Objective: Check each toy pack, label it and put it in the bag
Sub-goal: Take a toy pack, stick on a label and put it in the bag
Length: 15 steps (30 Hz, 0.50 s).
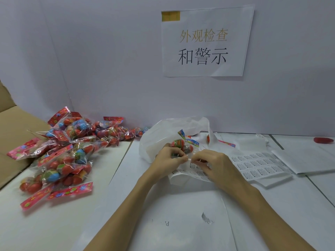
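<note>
Crinkly clear toy pack [183, 146], both hands pinching.

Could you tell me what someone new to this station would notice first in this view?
Probably the pile of toy packs, bright red and blue, heaped on the table's left side. Next, the white sign with large Chinese characters on the back wall. At centre, the left hand holds one toy pack in front of the white plastic bag, while the right hand works at the label sheet.
</note>
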Available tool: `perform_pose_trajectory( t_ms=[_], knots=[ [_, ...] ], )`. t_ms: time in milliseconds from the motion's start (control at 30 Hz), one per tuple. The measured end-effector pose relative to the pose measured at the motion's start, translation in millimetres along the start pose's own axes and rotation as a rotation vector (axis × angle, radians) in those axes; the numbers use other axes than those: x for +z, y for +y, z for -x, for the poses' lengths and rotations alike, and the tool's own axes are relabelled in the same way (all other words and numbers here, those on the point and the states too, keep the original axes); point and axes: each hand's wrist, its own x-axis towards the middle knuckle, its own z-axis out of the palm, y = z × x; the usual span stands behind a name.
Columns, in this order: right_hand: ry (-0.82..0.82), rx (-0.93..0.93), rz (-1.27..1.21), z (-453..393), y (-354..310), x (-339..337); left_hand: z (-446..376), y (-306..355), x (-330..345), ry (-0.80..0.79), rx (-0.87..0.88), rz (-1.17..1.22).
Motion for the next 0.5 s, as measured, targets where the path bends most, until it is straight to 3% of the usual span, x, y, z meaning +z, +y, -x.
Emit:
perform_pose_trajectory(
  t_ms=[500],
  knots=[
    [-0.003, 0.015, -0.010, 0.2, -0.5, -0.5, -1.7, -1.5, 0.4, -0.005, -0.004, 0.011]
  ],
)
